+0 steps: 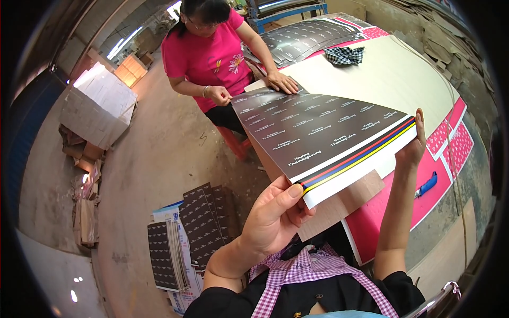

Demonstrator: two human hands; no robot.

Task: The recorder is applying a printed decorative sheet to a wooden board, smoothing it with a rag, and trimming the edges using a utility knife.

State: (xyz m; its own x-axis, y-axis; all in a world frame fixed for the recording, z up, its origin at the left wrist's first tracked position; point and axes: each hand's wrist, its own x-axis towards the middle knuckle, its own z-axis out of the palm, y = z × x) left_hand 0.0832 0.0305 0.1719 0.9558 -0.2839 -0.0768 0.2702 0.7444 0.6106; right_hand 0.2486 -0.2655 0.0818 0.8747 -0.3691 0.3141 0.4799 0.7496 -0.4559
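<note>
A dark brown printed sheet [318, 119] with white lettering stretches away from me, slightly raised at my end. Red, blue and yellow stripes and a white margin run along its near edge. My left hand [278, 209] pinches the near left corner between thumb and fingers. At the near right corner, my right hand [412, 146] grips the edge with its fingers pointing up; its thumb is mostly hidden. Across from me, a co-worker's flat hand [282, 82] presses on the far end, and their other hand [218, 95] holds the far left corner.
Under the sheet lie a wooden board [344, 196] and a large cream sheet [408, 74]. A blue-handled cutter [427, 184] rests on pink sheets at the right. A checked cloth [344, 55] sits farther back. Stacks of printed sheets [204, 222] are on the floor at left.
</note>
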